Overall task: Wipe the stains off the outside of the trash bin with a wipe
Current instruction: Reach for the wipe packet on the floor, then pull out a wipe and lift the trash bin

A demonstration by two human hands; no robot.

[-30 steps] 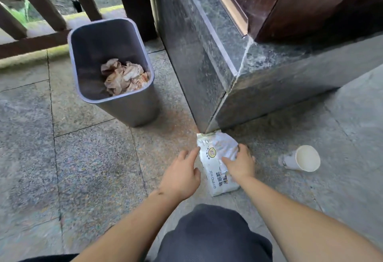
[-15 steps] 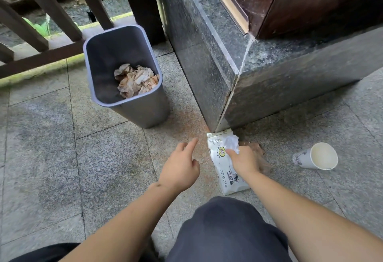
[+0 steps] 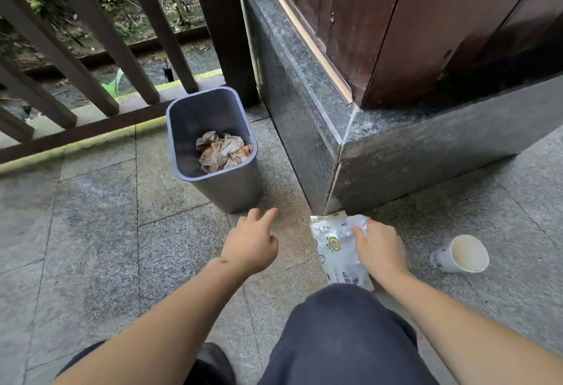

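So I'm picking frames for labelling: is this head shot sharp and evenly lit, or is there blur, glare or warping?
Head view: soft daylight, no hard shadows or glare; trash bin, wipes pack, left hand and right hand are fairly sharp; wide-angle bending splays the railing and stone plinth; the top-left foliage looks smeared.

a grey trash bin (image 3: 227,185) stands on the stone floor (image 3: 91,232) by a railing (image 3: 91,80), crumpled stained paper (image 3: 222,153) inside. the left hand (image 3: 253,247) hovers just in front of it, fingers loose. the right hand (image 3: 379,250) pinches a wipe (image 3: 359,223) at the top of the wipes pack (image 3: 336,247). 1 paper cup (image 3: 463,254) lies tipped nearby.
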